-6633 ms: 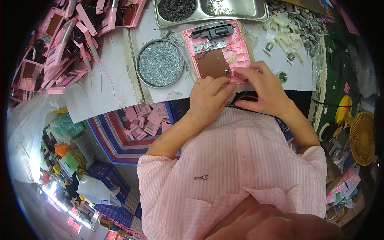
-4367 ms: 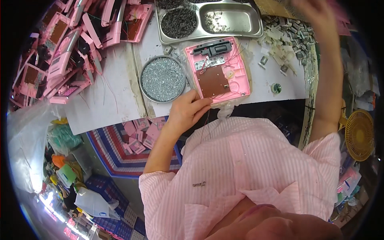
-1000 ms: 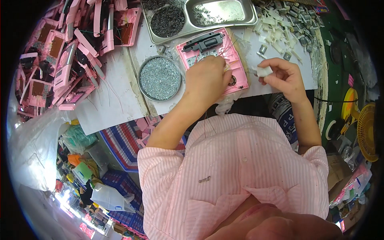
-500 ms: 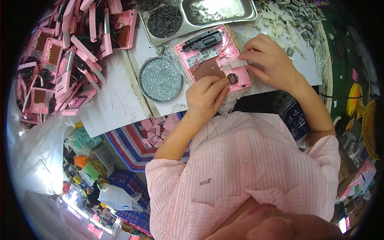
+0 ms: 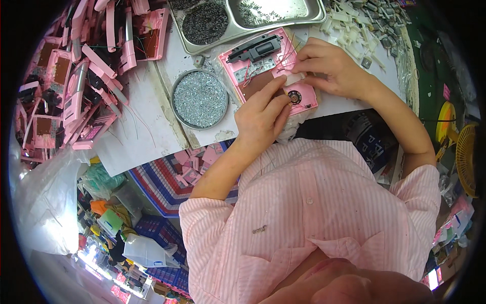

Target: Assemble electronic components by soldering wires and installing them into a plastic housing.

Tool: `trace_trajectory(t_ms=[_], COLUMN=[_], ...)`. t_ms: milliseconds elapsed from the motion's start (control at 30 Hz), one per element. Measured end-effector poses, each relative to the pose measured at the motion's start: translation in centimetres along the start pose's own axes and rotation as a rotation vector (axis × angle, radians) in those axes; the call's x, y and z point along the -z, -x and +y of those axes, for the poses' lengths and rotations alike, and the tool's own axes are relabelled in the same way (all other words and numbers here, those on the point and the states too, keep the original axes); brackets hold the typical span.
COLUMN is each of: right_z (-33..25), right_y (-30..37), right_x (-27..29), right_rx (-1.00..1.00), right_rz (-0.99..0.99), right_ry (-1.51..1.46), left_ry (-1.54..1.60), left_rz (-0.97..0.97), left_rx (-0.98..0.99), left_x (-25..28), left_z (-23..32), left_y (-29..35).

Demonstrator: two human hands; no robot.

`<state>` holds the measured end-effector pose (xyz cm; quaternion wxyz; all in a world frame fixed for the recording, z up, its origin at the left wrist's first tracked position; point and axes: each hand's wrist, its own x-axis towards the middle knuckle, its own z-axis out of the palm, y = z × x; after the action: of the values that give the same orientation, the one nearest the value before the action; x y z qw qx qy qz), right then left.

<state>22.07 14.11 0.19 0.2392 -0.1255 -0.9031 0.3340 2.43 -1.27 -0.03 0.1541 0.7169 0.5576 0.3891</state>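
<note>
A pink plastic casing [image 5: 310, 96] lies open on the table in front of me, tilted a little. It holds a black mechanism [image 5: 260, 49], a metal plate, a brown circuit board [image 5: 258, 85], thin wires and a round black part [image 5: 294, 97]. My right hand [image 5: 331, 68] reaches in from the right, its fingertips pinching a white plastic piece [image 5: 294, 78] at the casing's middle. My left hand [image 5: 260, 114] rests over the near left part of the casing. Its index finger stretches to the white piece; thumb and other fingers are apart from it, beside the round part.
Left of the casing stands a round tin of small screws [image 5: 200, 99]. Behind is a metal tray [image 5: 276, 23] with springs and dark rings. Pink assemblies [image 5: 76, 81] are heaped at far left, white and metal parts [image 5: 349, 23] at far right. Below the table edge sits a striped basket [image 5: 167, 195].
My left index finger has stretched forward from the round part to the white piece. My right hand has shifted slightly left, and the white piece now sits slightly higher.
</note>
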Motion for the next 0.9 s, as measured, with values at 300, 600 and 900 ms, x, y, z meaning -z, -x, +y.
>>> trace_trajectory(t_ms=[300, 600, 900], right_z=[-2.7, -1.5, -1.3], right_y=[-1.5, -1.2, -1.8], right_x=[-0.3, -0.1, -0.1], right_rx=[0.016, 0.053, -0.132], right_rz=[-0.139, -0.089, -0.245], right_ry=[0.390, 0.216, 0.144], left_ry=[-0.071, 0.004, -0.122], left_rz=[-0.100, 0.037, -0.216], left_rx=[-0.074, 0.015, -0.077], left_x=[0.8, 0.1, 1.1], left_z=[-1.3, -1.3, -0.2], left_y=[0.2, 0.8, -0.9])
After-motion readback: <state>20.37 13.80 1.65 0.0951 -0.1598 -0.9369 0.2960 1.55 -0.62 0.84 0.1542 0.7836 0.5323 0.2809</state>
